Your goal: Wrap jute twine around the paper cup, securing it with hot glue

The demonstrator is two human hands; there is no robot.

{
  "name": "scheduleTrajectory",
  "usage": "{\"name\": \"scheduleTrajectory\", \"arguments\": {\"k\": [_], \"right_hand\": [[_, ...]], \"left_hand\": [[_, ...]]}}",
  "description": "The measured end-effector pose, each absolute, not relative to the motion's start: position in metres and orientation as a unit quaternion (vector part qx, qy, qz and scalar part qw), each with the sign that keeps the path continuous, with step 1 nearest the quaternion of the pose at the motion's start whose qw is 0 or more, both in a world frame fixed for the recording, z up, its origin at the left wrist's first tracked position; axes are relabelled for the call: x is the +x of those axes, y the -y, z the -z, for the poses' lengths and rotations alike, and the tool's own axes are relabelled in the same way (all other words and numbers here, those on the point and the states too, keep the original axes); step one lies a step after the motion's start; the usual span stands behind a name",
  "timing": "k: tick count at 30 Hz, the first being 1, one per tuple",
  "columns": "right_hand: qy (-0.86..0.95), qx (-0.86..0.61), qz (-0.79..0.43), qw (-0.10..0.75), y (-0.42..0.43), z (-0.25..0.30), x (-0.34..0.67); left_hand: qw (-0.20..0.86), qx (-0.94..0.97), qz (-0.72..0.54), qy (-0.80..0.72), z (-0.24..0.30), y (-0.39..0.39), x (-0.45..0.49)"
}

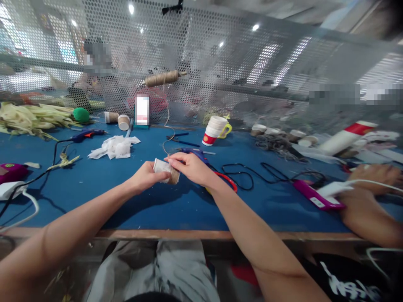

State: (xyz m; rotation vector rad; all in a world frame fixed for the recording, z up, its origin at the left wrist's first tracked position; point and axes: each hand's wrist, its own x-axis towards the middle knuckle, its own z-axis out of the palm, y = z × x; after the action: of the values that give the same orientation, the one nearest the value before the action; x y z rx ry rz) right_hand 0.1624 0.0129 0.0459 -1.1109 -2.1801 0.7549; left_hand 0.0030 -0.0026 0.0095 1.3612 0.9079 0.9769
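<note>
My left hand [145, 176] grips a small white paper cup [161, 167] lying on its side above the blue table [94, 188]. The cup's right end is wrapped in brown twine [174, 176]. My right hand [190, 167] pinches the twine against the cup, fingers closed. A strand of twine runs up from the cup to a twine spool [162, 78] mounted on the perforated metal screen [220, 54].
A stack of paper cups [214, 130], a blue glue gun [87, 134], white gauze [115, 147], black cables [252, 172], red-handled scissors [228, 181] and pale husks [31, 117] lie about. Another person's hands [374, 176] rest at the right by a magenta tool [311, 196].
</note>
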Motion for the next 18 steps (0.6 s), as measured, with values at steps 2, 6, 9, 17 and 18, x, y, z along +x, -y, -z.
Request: {"name": "scheduleTrajectory", "arguments": {"k": [2, 6, 9, 17, 18], "right_hand": [[0.813, -0.399, -0.284, 0.315, -0.013, -0.042, 0.157], [0.787, -0.406, -0.330, 0.328, -0.016, -0.037, 0.153], [0.754, -0.420, -0.390, 0.322, -0.017, -0.034, 0.152], [0.756, -0.475, -0.337, 0.298, -0.036, -0.039, 0.167], [0.758, -0.516, -0.271, 0.293, -0.044, -0.041, 0.175]], "left_hand": [[0.579, 0.583, -0.413, -0.393, -0.008, 0.002, 0.003], [0.579, 0.577, -0.410, -0.405, -0.005, 0.002, 0.004], [0.582, 0.573, -0.410, -0.406, -0.005, 0.002, 0.005], [0.575, 0.561, -0.418, -0.423, -0.007, 0.001, 0.005], [0.570, 0.560, -0.421, -0.429, -0.007, 0.000, 0.005]]}}
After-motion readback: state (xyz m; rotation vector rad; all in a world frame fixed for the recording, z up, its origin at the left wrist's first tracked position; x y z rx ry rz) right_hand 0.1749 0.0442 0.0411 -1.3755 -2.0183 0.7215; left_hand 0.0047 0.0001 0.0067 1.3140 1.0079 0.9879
